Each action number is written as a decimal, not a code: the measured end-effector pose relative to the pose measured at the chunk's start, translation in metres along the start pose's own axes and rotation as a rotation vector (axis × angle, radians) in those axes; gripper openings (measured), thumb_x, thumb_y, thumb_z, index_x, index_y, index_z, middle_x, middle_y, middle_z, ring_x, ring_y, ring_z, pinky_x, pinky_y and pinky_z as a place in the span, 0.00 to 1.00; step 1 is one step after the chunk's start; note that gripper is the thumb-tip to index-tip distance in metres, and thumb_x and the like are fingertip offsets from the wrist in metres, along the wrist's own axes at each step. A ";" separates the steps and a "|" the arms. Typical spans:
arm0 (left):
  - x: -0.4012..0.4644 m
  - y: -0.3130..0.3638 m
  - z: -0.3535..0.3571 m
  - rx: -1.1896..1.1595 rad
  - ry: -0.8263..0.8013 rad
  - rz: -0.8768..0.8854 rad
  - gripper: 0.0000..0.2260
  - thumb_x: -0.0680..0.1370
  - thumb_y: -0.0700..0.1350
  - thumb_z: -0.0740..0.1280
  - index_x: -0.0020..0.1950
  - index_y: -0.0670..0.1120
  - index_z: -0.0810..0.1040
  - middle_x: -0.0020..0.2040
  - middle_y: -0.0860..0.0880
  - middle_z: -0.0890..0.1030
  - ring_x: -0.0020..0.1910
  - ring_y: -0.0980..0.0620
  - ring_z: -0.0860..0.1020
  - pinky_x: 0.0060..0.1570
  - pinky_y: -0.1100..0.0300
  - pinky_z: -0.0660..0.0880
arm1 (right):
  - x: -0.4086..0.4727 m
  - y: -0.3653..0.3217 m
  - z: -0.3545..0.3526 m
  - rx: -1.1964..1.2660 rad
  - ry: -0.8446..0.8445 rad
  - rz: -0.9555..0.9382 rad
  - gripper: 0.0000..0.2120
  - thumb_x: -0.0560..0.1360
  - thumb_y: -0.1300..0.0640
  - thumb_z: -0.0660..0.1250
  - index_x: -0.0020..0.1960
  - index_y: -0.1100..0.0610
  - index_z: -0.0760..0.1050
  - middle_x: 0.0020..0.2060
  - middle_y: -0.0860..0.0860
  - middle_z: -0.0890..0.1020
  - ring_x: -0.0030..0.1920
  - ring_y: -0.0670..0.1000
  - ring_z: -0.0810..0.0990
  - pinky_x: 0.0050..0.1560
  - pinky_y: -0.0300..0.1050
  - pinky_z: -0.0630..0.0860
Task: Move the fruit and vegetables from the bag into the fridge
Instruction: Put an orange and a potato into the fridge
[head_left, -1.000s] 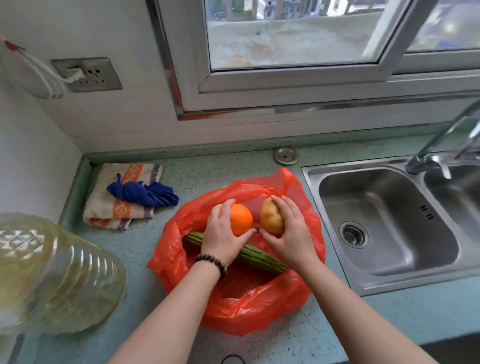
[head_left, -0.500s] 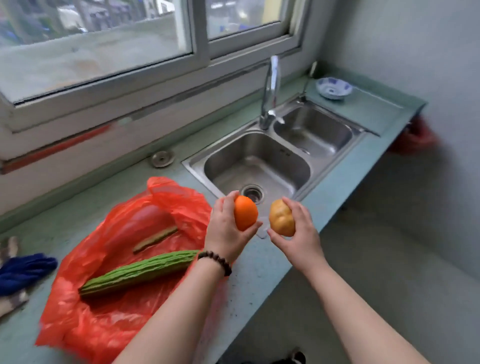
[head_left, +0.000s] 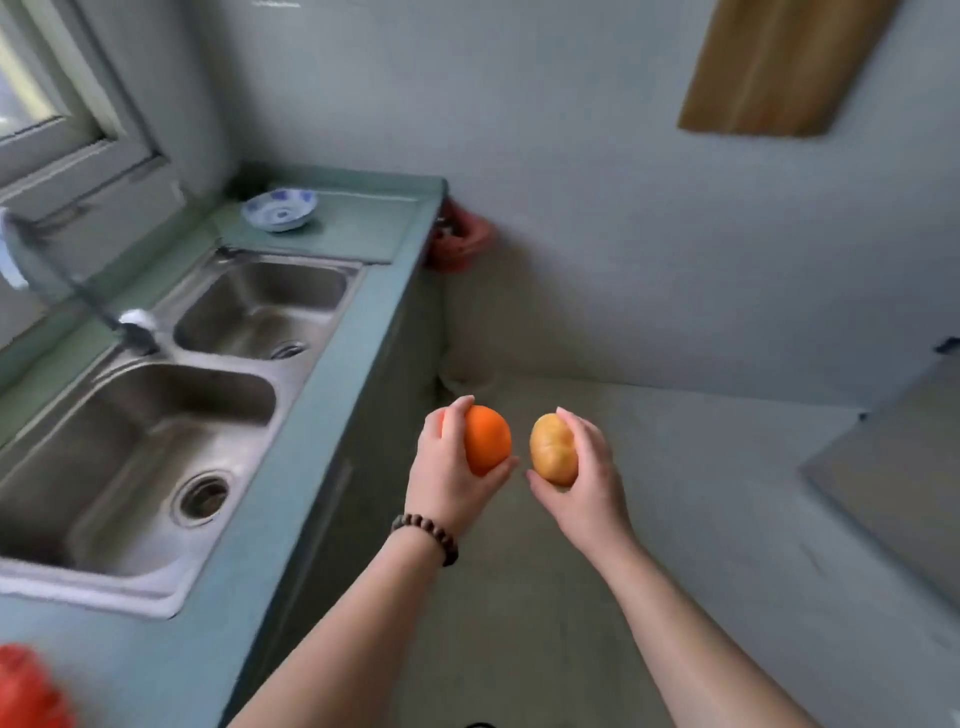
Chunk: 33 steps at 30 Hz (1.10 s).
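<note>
My left hand grips an orange, held out over the floor past the counter's front edge. Beside it, my right hand holds a yellow-brown round fruit, perhaps an apple. The two fruits are level and a little apart. Only a corner of the red plastic bag shows, at the bottom left on the green counter. The long green vegetable in the bag is out of view. No fridge can be made out.
A steel double sink with a tap is set in the counter on the left. A blue-and-white bowl stands at the counter's far end. A grey surface juts in at the right, bare floor lies ahead, and a wooden board hangs high on the wall.
Both hands lifted the orange and the yellow-brown fruit out of the red bag. The view has swung right, away from the bag and window, toward the floor and far wall.
</note>
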<state>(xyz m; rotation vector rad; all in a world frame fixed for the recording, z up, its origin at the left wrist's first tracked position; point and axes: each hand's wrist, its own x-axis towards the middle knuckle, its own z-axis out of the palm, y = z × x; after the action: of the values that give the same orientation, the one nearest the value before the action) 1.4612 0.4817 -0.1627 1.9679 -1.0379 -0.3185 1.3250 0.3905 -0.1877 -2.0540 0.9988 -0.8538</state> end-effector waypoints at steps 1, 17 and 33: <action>0.008 0.018 0.025 -0.008 -0.037 0.036 0.36 0.66 0.54 0.76 0.69 0.52 0.64 0.64 0.53 0.68 0.61 0.53 0.71 0.57 0.62 0.69 | 0.008 0.016 -0.023 -0.005 0.043 0.019 0.36 0.65 0.55 0.77 0.69 0.52 0.66 0.65 0.50 0.70 0.64 0.47 0.70 0.59 0.34 0.65; 0.075 0.209 0.281 -0.066 -0.466 0.387 0.36 0.66 0.56 0.75 0.70 0.52 0.63 0.66 0.52 0.67 0.60 0.50 0.73 0.54 0.59 0.72 | 0.028 0.183 -0.263 -0.130 0.576 0.353 0.36 0.65 0.56 0.77 0.69 0.51 0.65 0.64 0.49 0.69 0.62 0.43 0.69 0.56 0.34 0.65; 0.257 0.319 0.472 -0.163 -0.702 0.481 0.36 0.68 0.55 0.75 0.71 0.54 0.62 0.67 0.52 0.65 0.58 0.49 0.73 0.51 0.59 0.72 | 0.181 0.306 -0.386 -0.224 0.823 0.542 0.35 0.68 0.55 0.74 0.70 0.47 0.62 0.63 0.45 0.66 0.59 0.42 0.68 0.55 0.36 0.66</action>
<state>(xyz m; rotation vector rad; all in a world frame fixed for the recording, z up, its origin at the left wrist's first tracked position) 1.1810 -0.0774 -0.1507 1.4090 -1.8163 -0.8228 0.9932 -0.0168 -0.1747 -1.4348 2.0475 -1.3466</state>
